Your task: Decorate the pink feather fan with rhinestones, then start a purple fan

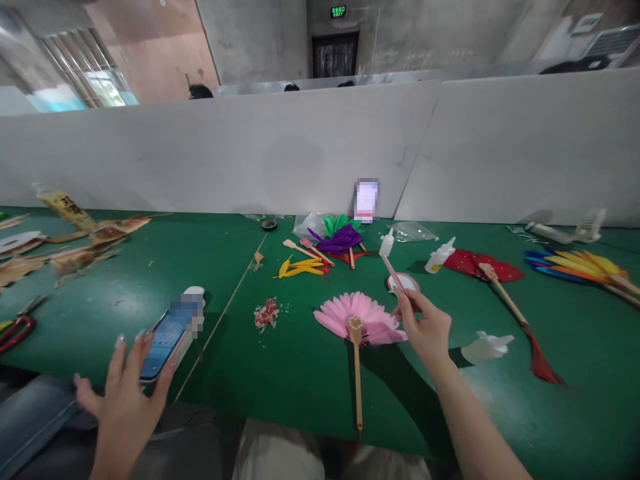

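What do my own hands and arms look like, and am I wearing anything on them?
Your left hand and right hand are both bare, with no gloves, rings or bracelets visible. No sleeve shows on either forearm. The left fingernails look longish and glossy.

Slim item (393,273) in right fingers (409,312) indistinct; near phone screen (167,340) blurred; scissors (20,328) edge-cropped

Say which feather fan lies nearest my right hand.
The pink fan, its edge beside your right hand; the red fan, purple feathers and multicoloured fan lie farther off.
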{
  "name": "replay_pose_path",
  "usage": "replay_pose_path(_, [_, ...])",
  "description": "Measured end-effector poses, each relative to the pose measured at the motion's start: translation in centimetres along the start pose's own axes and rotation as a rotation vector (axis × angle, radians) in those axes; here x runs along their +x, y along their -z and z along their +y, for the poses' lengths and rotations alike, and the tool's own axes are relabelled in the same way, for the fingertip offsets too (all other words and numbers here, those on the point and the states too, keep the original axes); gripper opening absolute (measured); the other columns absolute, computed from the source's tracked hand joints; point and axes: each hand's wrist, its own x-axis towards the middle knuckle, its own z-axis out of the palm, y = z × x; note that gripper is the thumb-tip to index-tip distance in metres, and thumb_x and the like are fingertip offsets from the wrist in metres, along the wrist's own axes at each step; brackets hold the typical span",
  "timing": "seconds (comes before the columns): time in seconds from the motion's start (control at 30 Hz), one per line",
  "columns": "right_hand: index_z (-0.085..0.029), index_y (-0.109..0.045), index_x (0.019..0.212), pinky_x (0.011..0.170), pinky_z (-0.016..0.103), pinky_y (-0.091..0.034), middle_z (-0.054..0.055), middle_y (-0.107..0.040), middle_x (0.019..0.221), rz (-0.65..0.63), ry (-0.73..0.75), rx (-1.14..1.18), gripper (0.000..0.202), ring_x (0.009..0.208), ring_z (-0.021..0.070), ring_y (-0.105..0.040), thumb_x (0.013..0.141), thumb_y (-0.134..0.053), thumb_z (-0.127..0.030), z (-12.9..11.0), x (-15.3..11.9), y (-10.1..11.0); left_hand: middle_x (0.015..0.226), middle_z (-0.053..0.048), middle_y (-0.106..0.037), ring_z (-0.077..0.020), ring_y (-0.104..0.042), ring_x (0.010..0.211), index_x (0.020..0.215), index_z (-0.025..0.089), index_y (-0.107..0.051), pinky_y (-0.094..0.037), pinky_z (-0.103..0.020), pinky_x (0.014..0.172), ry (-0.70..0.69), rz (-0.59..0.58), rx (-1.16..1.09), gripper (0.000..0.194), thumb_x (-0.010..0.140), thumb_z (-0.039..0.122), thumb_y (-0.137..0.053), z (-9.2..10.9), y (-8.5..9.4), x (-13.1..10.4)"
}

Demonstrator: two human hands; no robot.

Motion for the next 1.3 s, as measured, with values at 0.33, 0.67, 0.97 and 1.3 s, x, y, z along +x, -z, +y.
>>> replay_pose_path(0.33, [-0.015, -0.065, 0.090, 0.044, 0.020, -0.045, -0.001, -0.061, 0.051, -0.043, 0.015, 0.065, 0.025, 0.042, 0.0117, -0.056, 0.086, -0.051, -0.035, -0.3, -0.2, -0.3, 0.137, -0.005, -0.046, -0.0294, -0.037, 0.129, 0.124, 0.028, -0.049, -0.036, -0.049, 0.104, 0.289, -0.348, -1.622, 0.045, 0.082, 0.045, -0.045, 10.7, 2.0, -3.5])
replay_pose_path(0.67, [-0.018, -0.059, 0.075, 0.043, 0.021, -0.042, -0.001, -0.058, 0.049, -0.593, -0.058, 0.414, 0.025, 0.041, 0.0118, -0.053, 0.087, -0.047, -0.036, -7.3, -0.3, -1.1, 0.136, -0.009, -0.048, -0.0220, -0.033, 0.132, 0.123, 0.023, -0.053, -0.020, -0.038, 0.111, 0.036, -0.931, -2.020, 0.041, 0.084, 0.034, -0.054, 26.0, 1.0, 3.8])
replay_pose_path(0.97, [-0.014, -0.063, 0.079, 0.058, 0.024, -0.052, 0.004, -0.067, 0.068, -0.814, -0.196, 0.561, 0.034, 0.058, 0.0129, -0.062, 0.085, -0.051, -0.046, -7.5, 4.3, 0.1, 0.104, -0.001, -0.070, -0.0192, -0.050, 0.119, 0.092, 0.025, -0.068, -0.026, -0.046, 0.107, 0.116, -0.966, -2.440, 0.044, 0.095, 0.036, -0.025, 27.2, -0.4, 7.2])
replay_pose_path(1.3, [-0.023, -0.065, 0.107, 0.078, 0.028, -0.056, 0.005, -0.068, 0.105, -0.624, -0.318, 0.859, 0.026, 0.096, 0.0173, -0.064, 0.082, -0.061, -0.030, -9.1, 3.1, 1.0, 0.129, 0.008, -0.054, -0.0207, -0.018, 0.138, 0.079, 0.033, -0.069, -0.012, -0.053, 0.110, 0.156, -0.868, -2.369, 0.039, 0.091, 0.039, -0.032, 25.5, 0.2, 5.8])
